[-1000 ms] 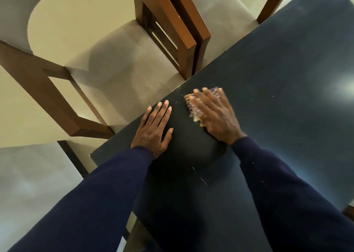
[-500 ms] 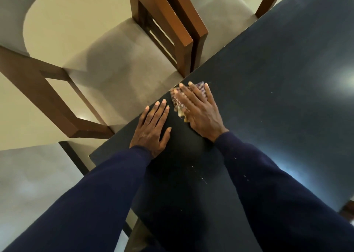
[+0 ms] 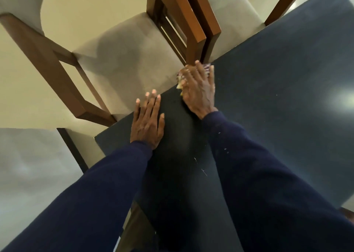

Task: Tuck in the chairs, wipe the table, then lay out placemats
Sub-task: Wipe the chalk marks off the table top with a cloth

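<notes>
brown wooden chair with grey seat (image 3: 122,60): beside table.
left hand (image 3: 147,121): fingers straight, flat on table, grasping nothing.
small patterned wiping cloth (image 3: 179,86): at table edge, mostly hidden; probably soft, light; pin under palm.
right hand (image 3: 199,91): fingers spread, pressing cloth.
dark matte table top (image 3: 277,79): smooth, rigid.
</notes>
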Demonstrator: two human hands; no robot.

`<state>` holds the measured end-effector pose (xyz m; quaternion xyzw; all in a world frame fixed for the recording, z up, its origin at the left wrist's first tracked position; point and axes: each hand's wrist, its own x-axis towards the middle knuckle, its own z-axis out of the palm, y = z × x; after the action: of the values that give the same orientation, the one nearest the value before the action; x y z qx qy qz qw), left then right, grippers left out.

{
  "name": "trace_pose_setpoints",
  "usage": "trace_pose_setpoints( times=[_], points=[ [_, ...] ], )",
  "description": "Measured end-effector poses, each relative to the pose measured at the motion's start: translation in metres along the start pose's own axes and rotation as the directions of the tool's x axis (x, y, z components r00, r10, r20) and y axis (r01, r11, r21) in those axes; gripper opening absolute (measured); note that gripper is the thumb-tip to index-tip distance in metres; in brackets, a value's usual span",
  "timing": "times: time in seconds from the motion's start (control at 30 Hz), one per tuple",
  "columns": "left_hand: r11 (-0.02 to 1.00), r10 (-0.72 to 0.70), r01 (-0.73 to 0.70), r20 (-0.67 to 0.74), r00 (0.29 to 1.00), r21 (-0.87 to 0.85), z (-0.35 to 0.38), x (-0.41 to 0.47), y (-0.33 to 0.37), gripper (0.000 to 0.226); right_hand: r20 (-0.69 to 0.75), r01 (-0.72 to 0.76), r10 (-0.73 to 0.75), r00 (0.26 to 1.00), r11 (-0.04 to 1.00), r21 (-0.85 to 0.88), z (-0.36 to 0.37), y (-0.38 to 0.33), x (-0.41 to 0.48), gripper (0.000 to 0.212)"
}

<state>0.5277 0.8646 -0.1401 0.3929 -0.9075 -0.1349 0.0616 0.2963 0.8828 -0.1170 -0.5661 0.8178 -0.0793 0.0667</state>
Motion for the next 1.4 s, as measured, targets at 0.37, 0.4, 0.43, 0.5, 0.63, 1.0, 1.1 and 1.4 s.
trace_pose_setpoints(
  times=[0.37,0.4,0.43,0.5,0.63,1.0,1.1,1.4],
  points=[
    [0.999,0.033,-0.033,0.035,0.999,-0.014,-0.006,-0.044,-0.015,0.061,-0.073,0.143,-0.143,0.987,0.99,-0.009,0.003,0.03,-0.108,0.069],
    [0.999,0.034,-0.034,0.033,0.999,-0.004,-0.006,-0.043,-0.015,0.061,-0.089,0.055,-0.056,0.994,0.998,-0.015,0.0,0.042,-0.108,0.068],
    [0.999,0.035,-0.035,0.032,0.999,0.001,-0.005,-0.043,-0.015,0.061,-0.096,-0.044,0.042,0.994,0.999,-0.02,-0.002,0.051,-0.104,0.065],
    [0.999,0.039,-0.039,0.033,0.999,0.01,-0.005,-0.043,-0.015,0.061,-0.1,-0.219,0.216,0.971,0.976,-0.018,-0.001,0.058,-0.083,0.06],
    [0.999,0.038,-0.039,0.035,0.999,0.022,-0.006,-0.043,-0.015,0.061,-0.087,-0.273,0.274,0.958,0.962,0.023,0.002,0.027,-0.041,0.071],
    [0.999,0.034,-0.033,0.091,0.995,-0.014,-0.009,-0.071,-0.036,0.064,-0.01,0.258,-0.258,0.966,0.966,-0.008,0.014,0.004,-0.068,0.075],
    [1.0,-0.017,0.018,0.081,0.997,-0.017,-0.011,-0.078,-0.042,0.063,-0.037,0.027,-0.026,0.999,1.0,0.009,0.01,0.009,-0.059,0.07],
    [1.0,-0.014,0.015,0.081,0.997,-0.001,-0.012,-0.079,-0.041,0.064,0.001,0.283,-0.284,0.959,0.957,0.067,0.031,-0.063,-0.069,0.065]
  ],
)
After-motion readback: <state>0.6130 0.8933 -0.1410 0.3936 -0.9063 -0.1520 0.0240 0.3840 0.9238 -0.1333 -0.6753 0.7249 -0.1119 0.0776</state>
